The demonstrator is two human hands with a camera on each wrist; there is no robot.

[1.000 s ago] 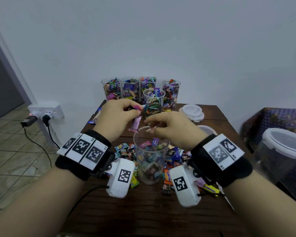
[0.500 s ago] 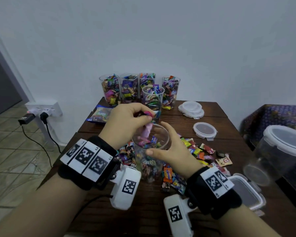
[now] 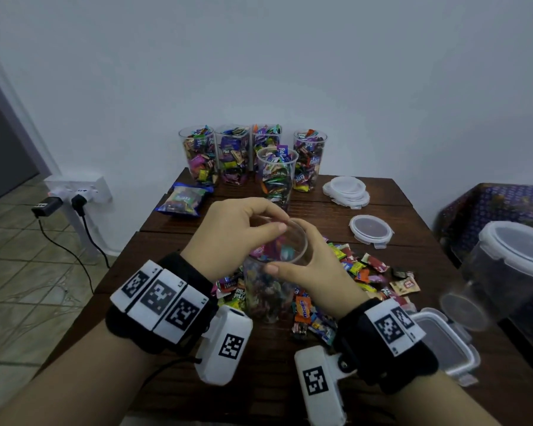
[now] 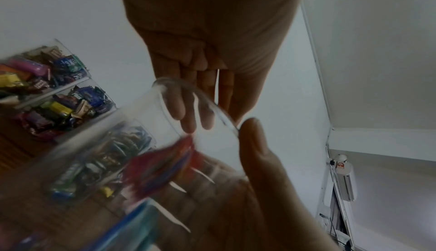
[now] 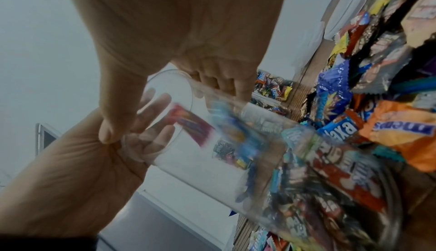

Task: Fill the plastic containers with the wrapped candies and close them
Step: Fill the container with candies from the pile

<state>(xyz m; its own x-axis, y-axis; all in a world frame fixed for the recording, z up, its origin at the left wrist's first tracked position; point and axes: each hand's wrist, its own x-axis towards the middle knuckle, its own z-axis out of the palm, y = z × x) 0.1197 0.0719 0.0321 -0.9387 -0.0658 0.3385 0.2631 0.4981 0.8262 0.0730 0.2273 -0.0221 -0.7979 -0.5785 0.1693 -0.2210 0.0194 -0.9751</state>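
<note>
Both hands held one tall clear plastic container (image 3: 271, 290) (light, thin-walled, probably slippery): right hand (image 3: 317, 272) curled round its rim, left hand's (image 3: 228, 238) fingertips inside.

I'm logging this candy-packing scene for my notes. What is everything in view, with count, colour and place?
Filled containers: five, clear, candy-packed, lidless, table's far edge.
Container being filled: one, clear, partly full, table centre.
Loose wrapped candies: many, mixed colours, spread around and right of that container.
Candy bag: one, blue, far left.
Round lids: small stack, white-rimmed, far right; one more nearer.
Rectangular lid: one, clear, right near edge.
Large lidded tub: one, clear, right of the table.
Table: one, dark wood.
Plugs and socket: floor, left.
Left hand: fingers inside the rim.
Right hand: grips the rim.
</note>
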